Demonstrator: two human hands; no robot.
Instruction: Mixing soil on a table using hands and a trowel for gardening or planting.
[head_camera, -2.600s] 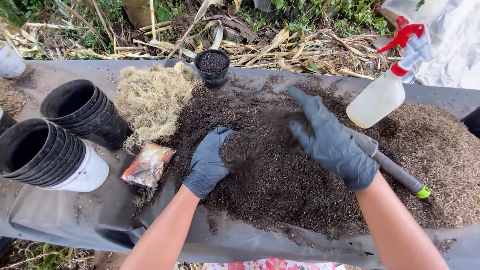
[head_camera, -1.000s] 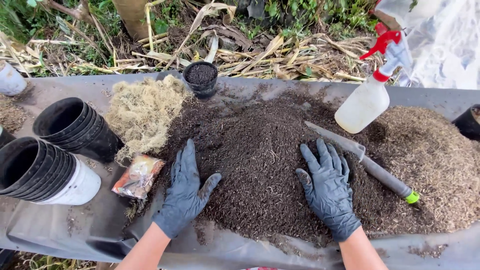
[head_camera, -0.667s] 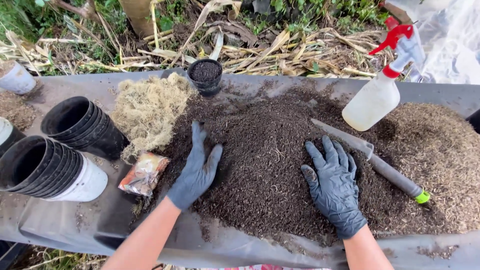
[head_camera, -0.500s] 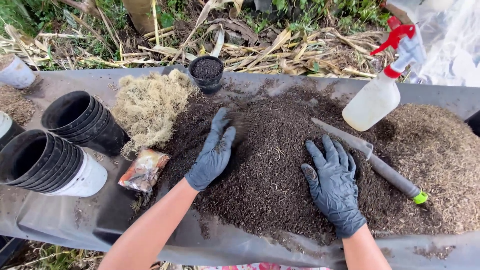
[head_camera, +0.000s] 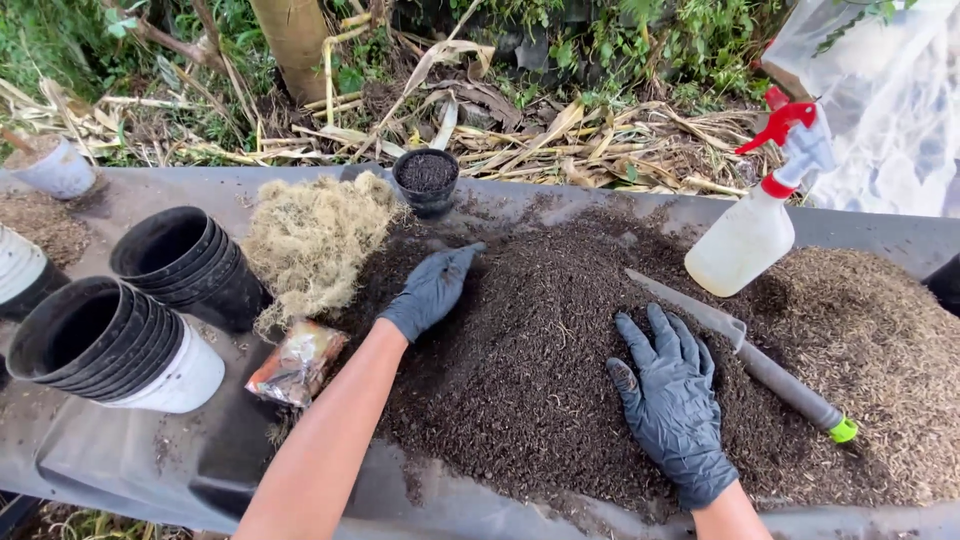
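Black nursery pots (head_camera: 150, 300) sit stacked at the left, beside a clump of pale dry moss (head_camera: 310, 240). Next, the gloved left hand (head_camera: 432, 288) lies flat, fingers together, on the dark soil heap (head_camera: 540, 380) mid-table. The right hand (head_camera: 675, 400) presses on it, fingers spread, just beside a knife (head_camera: 740, 350) and a spray bottle (head_camera: 750, 230).

Left hand (head_camera: 432, 290) now farther up the soil heap (head_camera: 560, 350), nearer small filled pot (head_camera: 426, 180).
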